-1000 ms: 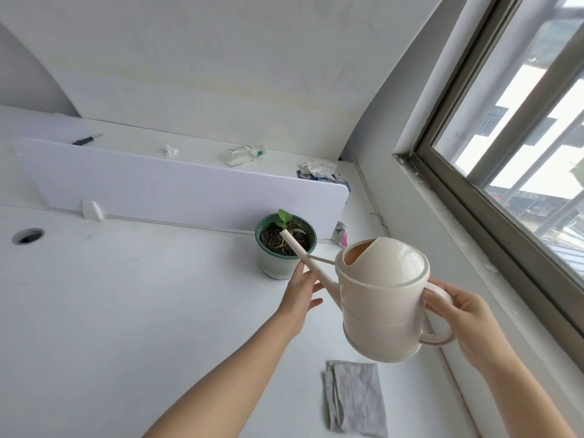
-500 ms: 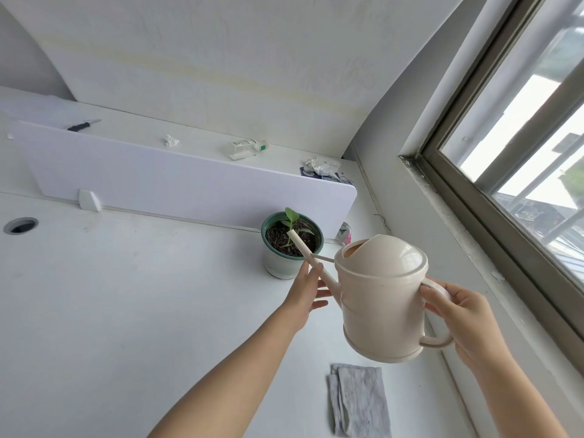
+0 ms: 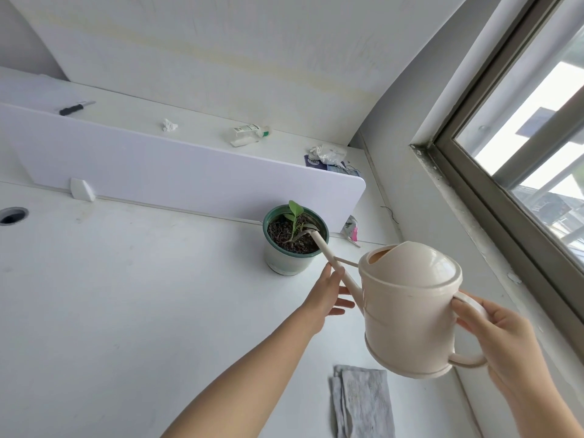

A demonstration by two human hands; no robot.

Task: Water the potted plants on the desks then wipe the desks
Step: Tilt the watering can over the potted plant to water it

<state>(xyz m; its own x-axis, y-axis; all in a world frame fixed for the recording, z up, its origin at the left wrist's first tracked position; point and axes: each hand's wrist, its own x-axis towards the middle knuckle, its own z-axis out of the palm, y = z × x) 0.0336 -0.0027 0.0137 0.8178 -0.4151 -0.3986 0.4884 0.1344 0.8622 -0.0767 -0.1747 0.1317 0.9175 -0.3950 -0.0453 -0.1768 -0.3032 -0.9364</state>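
Observation:
A cream watering can (image 3: 407,308) hangs tilted over the white desk (image 3: 126,295). My right hand (image 3: 502,339) grips its handle. Its long spout reaches up-left, and the tip sits over the dark soil of a small green-rimmed pot (image 3: 292,248) holding a little green seedling. My left hand (image 3: 327,292) steadies the spout from below, fingers curled around it, just in front of the pot. A folded grey cloth (image 3: 363,403) lies flat on the desk near the front edge, under the can.
A white divider panel (image 3: 177,181) runs behind the pot. The far desk carries a black-handled knife (image 3: 76,108), crumpled tissues (image 3: 169,125), a small tube (image 3: 249,133) and wrappers. A cable hole (image 3: 12,215) is at the left. The window frame (image 3: 493,197) and sill close off the right.
The spout tip has moved further over the pot's soil. The view has shifted slightly, with the pot now a bit higher and more central. Both hands keep their hold on the can.

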